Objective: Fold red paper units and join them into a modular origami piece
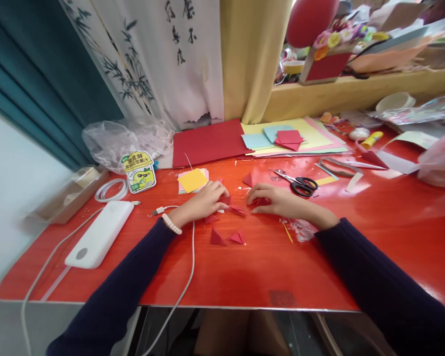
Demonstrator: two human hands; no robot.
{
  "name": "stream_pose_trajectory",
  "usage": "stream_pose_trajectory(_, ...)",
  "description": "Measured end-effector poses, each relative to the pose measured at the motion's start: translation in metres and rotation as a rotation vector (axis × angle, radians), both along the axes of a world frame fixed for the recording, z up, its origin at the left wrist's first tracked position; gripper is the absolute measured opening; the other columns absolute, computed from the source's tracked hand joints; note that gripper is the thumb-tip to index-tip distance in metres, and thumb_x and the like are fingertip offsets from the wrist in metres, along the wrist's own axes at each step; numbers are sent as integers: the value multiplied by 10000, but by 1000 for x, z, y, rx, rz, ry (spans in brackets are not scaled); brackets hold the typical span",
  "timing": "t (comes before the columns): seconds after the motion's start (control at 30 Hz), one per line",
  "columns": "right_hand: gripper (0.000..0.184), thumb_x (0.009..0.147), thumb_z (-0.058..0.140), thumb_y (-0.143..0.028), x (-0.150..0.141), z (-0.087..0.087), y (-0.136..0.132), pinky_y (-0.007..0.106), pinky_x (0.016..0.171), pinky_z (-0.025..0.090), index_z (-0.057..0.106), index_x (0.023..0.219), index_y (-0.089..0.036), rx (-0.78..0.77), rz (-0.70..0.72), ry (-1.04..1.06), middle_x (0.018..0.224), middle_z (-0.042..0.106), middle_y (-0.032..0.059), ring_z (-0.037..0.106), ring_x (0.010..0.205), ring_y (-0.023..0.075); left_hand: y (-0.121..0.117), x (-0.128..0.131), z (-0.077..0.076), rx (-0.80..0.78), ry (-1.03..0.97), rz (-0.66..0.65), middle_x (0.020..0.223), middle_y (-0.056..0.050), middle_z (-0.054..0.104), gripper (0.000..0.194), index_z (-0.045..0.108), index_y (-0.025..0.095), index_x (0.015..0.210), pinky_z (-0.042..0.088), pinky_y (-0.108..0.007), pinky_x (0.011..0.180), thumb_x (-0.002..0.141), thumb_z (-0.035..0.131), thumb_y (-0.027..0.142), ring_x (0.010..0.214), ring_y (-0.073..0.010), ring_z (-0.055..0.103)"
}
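On the red table, my left hand (206, 200) is closed with thumb and fingers around a small folded red paper piece (226, 200). My right hand (274, 201) curves its fingers and thumb around another folded red paper (262, 201), partly hidden beneath the hand. A flat folded red piece (238, 210) lies between the hands. Closer to me are two red paper triangles, a left one (217, 237) and a right one (236, 238). Beyond the hands rests one more red triangle (248, 179). Part of another piece (211, 218) shows below my left hand.
Black-handled scissors (302, 186) lie to the right. Yellow paper squares (193, 180) sit behind my left hand. A white power bank (100, 235) and a cable (191, 262) occupy the left side. Coloured sheets (311, 133) and a red folder (209, 143) lie at the back.
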State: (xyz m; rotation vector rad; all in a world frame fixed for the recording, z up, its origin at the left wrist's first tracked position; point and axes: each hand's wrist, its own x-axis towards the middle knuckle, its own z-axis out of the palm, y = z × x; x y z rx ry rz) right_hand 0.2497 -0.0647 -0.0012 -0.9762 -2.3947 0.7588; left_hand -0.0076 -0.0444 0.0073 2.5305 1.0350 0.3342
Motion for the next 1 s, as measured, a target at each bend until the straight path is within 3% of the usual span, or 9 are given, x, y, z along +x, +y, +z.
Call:
stream_pose_trajectory(0.1,141,861,601,-274,-3,0,-3,330,764,491,662,755,-204,-63,-50,53,878,663,52,624,794,186,-4,-2,1,-35,-53,47,976,-53,599,113,510,181,866,441,-329,858,849,604,242,949,-190,551)
stream_pose_trajectory(0.23,118,904,542,-270,-16,0,-13,321,685,449,591,823,-201,-114,-202,163,757,651,29,587,689,175,-11,-2,10,-51,-122,170,891,-31,612,96,475,182,907,462,-294,751,877,554,227,802,-153,585)
stream_pose_trajectory(0.37,148,961,448,-327,-34,3,-29,276,590,412,512,897,-210,-147,-337,315,615,552,-28,535,591,144,-25,3,22,12,-183,253,983,-55,616,167,490,186,1072,454,-340,827,911,502,226,899,-174,592)
stream_pose_trajectory(0.47,201,990,358,-382,-47,6,-40,244,472,358,458,1058,-222,-205,-370,450,678,506,-43,444,502,109,-40,9,31,33,-264,180,1027,-69,645,165,557,184,1063,466,-333,836,946,444,210,938,-171,605)
stream_pose_trajectory(0.57,237,947,472,-335,-55,8,-49,254,514,416,432,1159,-236,-368,-247,646,786,579,-20,509,563,112,-52,12,37,3,-328,145,1043,-63,658,278,527,194,1202,488,-298,813,941,443,149,905,-142,621)
stream_pose_trajectory(0.6,208,934,502,-322,-57,9,-51,258,530,431,463,1120,-236,-411,-217,672,806,605,-8,544,604,119,-55,13,38,3,-331,165,1062,-69,658,320,503,188,1237,492,-293,816,923,478,132,913,-142,623)
stream_pose_trajectory(0.67,114,915,551,-310,-60,10,-54,264,558,449,533,989,-225,-447,-204,692,807,641,5,594,672,134,-59,13,40,26,-335,171,1017,-65,664,229,566,171,1128,495,-283,809,903,535,143,901,-144,622)
stream_pose_trajectory(0.8,104,882,626,-313,-59,15,-57,268,588,457,614,889,-211,-391,-309,712,719,651,-13,597,637,124,-63,12,42,74,-371,123,930,-50,626,161,625,173,1044,485,-279,806,933,510,191,875,-138,595)
stream_pose_trajectory(1.0,166,845,675,-361,-57,24,-61,263,501,468,606,871,-212,-350,-412,785,613,619,-32,576,529,122,-65,15,44,-52,-378,229,890,-29,636,95,605,182,934,479,-281,755,915,550,258,807,-135,588)
